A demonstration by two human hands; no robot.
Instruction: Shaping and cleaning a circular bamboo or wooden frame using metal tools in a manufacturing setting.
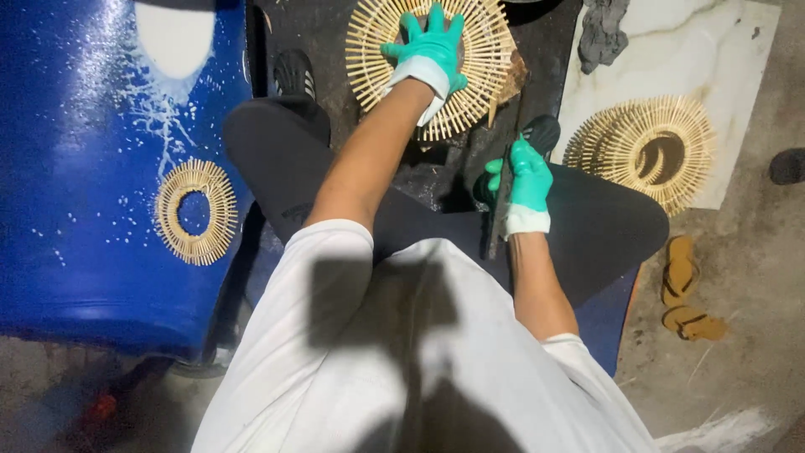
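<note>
From the head view, the left hand (pixel 429 49) in a green glove stretches far forward, fingers spread and pressed flat on a round ring of pale bamboo sticks (pixel 432 63). The right hand (pixel 524 180), gloved too, is clenched around a dark long blade (pixel 501 201). A smaller stick ring (pixel 196 211) lies on the blue drum (pixel 75 210) at left; stacked rings (pixel 646 149) rest at right.

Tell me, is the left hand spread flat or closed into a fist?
Spread flat: the gloved left hand presses open-fingered on the round bamboo-stick ring.
</note>
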